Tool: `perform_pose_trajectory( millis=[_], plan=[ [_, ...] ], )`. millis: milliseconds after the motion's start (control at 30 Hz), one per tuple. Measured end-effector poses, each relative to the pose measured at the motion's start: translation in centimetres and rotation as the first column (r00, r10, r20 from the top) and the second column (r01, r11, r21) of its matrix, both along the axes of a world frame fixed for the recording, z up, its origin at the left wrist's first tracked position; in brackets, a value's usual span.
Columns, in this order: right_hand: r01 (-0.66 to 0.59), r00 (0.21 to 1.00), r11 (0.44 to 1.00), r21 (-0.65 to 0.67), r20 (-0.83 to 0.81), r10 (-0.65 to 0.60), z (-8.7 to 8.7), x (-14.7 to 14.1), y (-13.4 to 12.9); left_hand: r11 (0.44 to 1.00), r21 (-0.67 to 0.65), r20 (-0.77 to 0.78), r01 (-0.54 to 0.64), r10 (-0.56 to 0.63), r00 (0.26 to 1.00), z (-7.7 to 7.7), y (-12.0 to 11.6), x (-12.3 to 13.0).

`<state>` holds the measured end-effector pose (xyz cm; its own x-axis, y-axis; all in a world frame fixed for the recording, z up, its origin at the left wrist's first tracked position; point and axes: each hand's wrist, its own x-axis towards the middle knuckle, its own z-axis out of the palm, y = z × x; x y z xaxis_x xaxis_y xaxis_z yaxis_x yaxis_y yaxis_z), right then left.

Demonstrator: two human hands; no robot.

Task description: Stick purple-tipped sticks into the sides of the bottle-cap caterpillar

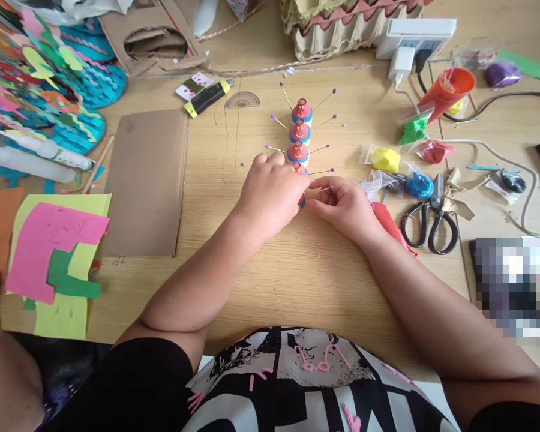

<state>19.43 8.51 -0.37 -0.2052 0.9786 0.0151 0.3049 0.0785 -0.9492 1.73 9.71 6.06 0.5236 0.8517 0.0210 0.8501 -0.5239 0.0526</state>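
A row of small clay figures runs away from me down the middle of the table. Each has a red face, a blue rim and a white base, with thin sticks tipped by purple balls jutting out at both sides. My left hand is closed around the nearest figure, covering most of it. Beside it, my right hand pinches a thin purple-tipped stick that points at this figure. Whether the stick's end is inside the clay is hidden by my left fingers.
Scissors, bagged yellow clay, blue clay and a red cup lie to the right. Cardboard and coloured paper lie left. Another person's arm rests at the left edge.
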Motion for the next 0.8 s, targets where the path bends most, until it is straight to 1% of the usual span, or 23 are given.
perform_pose_trajectory(
  millis=[100, 167, 333, 533, 667, 800],
  plan=[
    [-0.026, 0.998, 1.0, 0.005, -0.058, 0.026, -0.2, 0.2, 0.1, 1.0, -0.011, -0.01, -0.006, 0.006, 1.0, 0.1, 0.0, 0.0],
    [-0.021, 0.995, 1.0, 0.011, -0.098, 0.021, -0.3, 0.4, 0.1, 1.0, -0.022, -0.011, -0.012, 0.011, 1.0, 0.2, 0.0, 0.0],
    [0.091, 0.982, 0.996, 0.018, -0.166, -0.086, -0.8, 0.9, 0.0, 1.0, -0.021, 0.007, -0.021, 0.022, 1.0, 0.0, 0.0, -0.2],
    [0.217, 0.966, 0.975, 0.037, -0.152, -0.209, -1.1, 0.9, -0.5, 1.0, -0.003, -0.002, -0.016, 0.016, 1.0, 0.0, 0.1, -0.4],
    [0.228, 0.965, 0.971, 0.072, -0.151, -0.216, -0.8, 0.7, -0.6, 1.0, 0.01, -0.012, -0.008, 0.008, 1.0, 0.0, 0.1, -0.4],
    [0.242, 0.959, 0.968, 0.064, -0.164, -0.229, -0.8, 0.5, -0.5, 1.0, 0.007, -0.03, -0.007, 0.007, 1.0, 0.1, 0.1, -0.3]
  ],
)
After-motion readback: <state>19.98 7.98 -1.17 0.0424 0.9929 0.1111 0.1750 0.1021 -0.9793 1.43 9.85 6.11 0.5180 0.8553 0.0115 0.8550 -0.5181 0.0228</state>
